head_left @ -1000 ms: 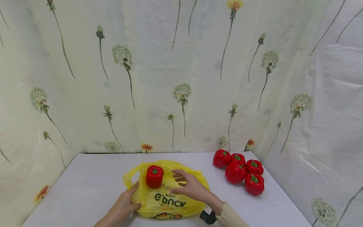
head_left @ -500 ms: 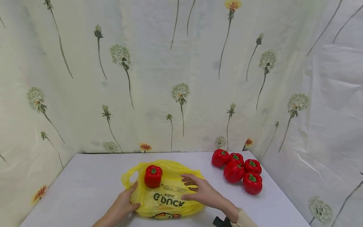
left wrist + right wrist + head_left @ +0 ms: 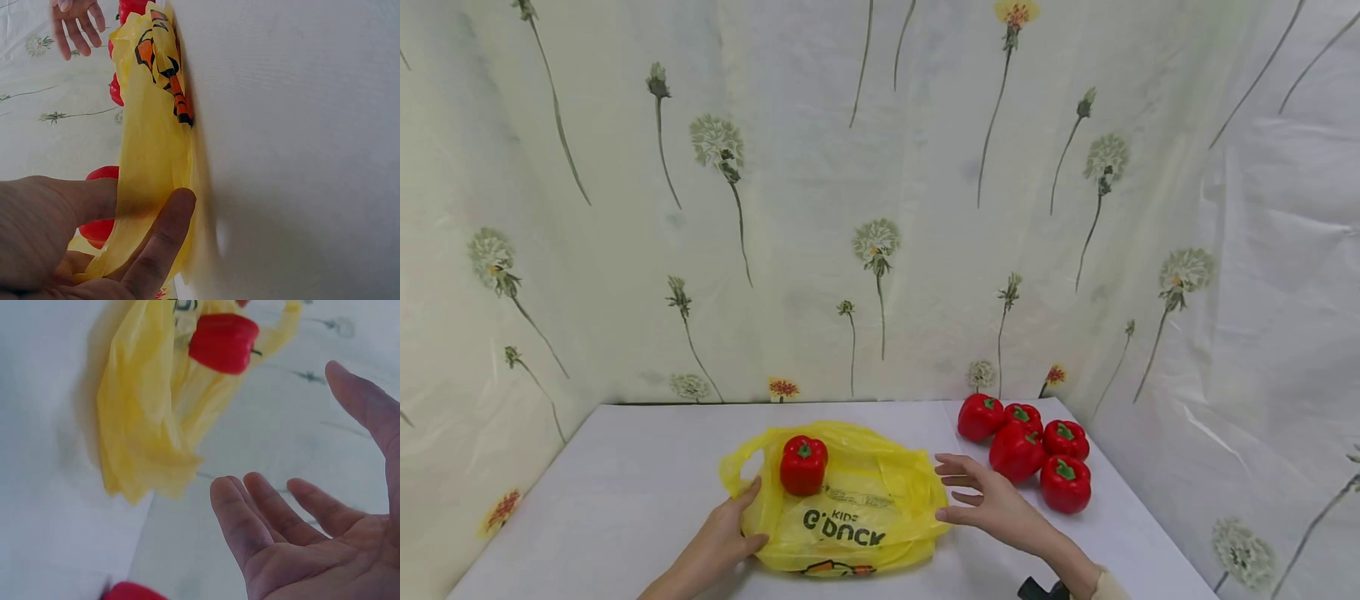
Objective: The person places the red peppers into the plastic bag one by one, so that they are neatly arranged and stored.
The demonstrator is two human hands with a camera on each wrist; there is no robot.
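A yellow plastic bag [image 3: 857, 546] with printed lettering lies on the table, its mouth spread. My left hand [image 3: 718, 537] grips the bag's left edge; in the left wrist view the yellow film passes between thumb and fingers [image 3: 159, 247]. One red bell pepper [image 3: 803, 467], green stem up, sits in the bag's left part, near that hand. To the right of the bag hovers my right hand [image 3: 996, 508], fingers spread, nothing in it. In the right wrist view the open palm [image 3: 312, 562] is apart from the bag [image 3: 140, 412].
Several red bell peppers [image 3: 1017, 452] are grouped at the table's back right, just beyond my right hand. The white table [image 3: 647, 467] ends at a flower-printed curtain [image 3: 805, 208] behind and at the sides. A dark strap piece [image 3: 1043, 590] shows at my right wrist.
My right hand has moved rightward from above the bag to beside it, towards the grouped peppers. The left hand keeps its grip on the bag, and the pepper inside stays put.
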